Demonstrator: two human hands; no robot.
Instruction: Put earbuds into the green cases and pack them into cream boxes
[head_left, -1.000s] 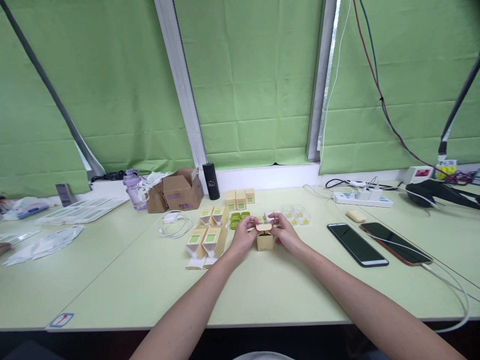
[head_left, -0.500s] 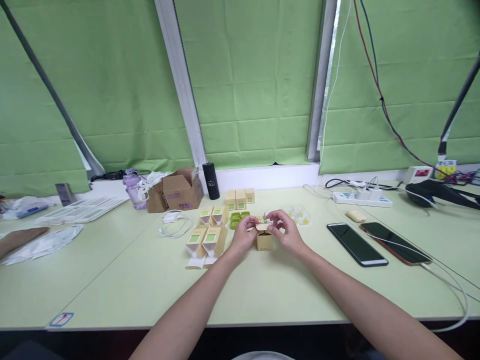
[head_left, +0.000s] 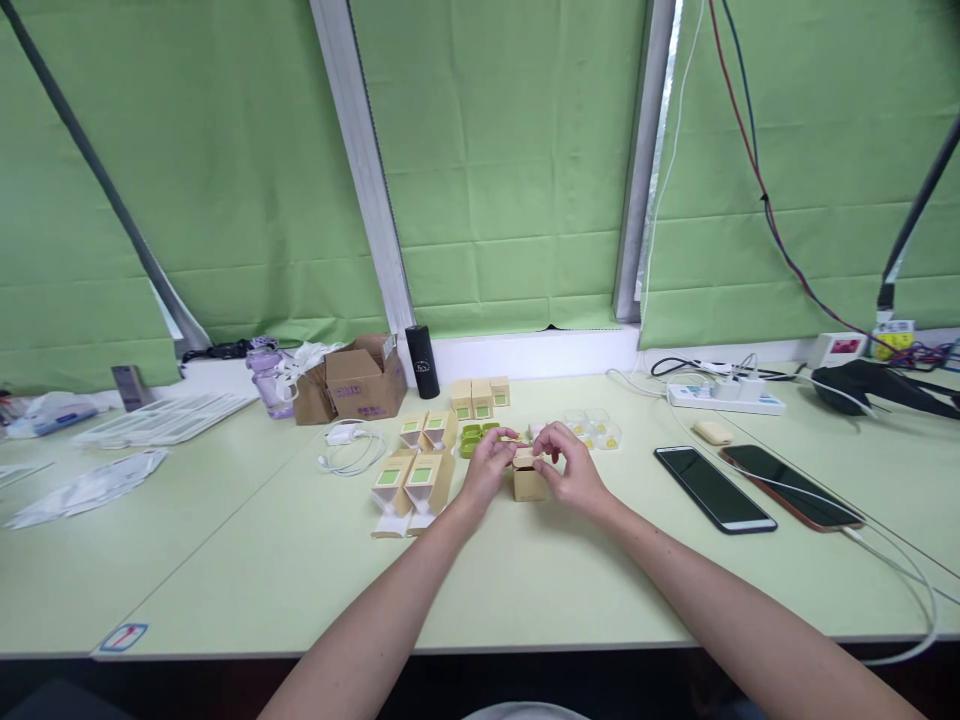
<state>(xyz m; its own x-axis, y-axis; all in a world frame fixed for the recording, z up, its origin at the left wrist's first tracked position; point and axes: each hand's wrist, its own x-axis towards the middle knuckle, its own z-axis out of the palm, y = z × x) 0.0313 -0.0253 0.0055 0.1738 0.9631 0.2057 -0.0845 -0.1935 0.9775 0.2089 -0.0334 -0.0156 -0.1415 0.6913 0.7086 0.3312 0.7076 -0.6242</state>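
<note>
A small tan cardboard box [head_left: 529,483] stands on the pale green table [head_left: 225,560] in front of me. My left hand [head_left: 487,467] grips its left side, fingers curled over the top flap. My right hand [head_left: 570,462] pinches the box's top from the right, fingers bent over the flaps. Left of the box lie several open tan boxes with green labels [head_left: 411,478]. Behind it sit green round cases [head_left: 475,437] and clear plastic cases with yellow dots [head_left: 596,428]. Three shut tan boxes [head_left: 480,396] stand in a row further back.
Two phones [head_left: 714,487] lie at the right, one with a white cable. A power strip [head_left: 726,399], a brown carton [head_left: 352,384], a black cylinder [head_left: 422,362], a white charger cable [head_left: 349,448] and plastic sleeves [head_left: 90,488] lie around the table.
My right hand has moved left over the box top and both hands have closed in on its flaps. Another person's arm that showed at the far left edge is gone.
</note>
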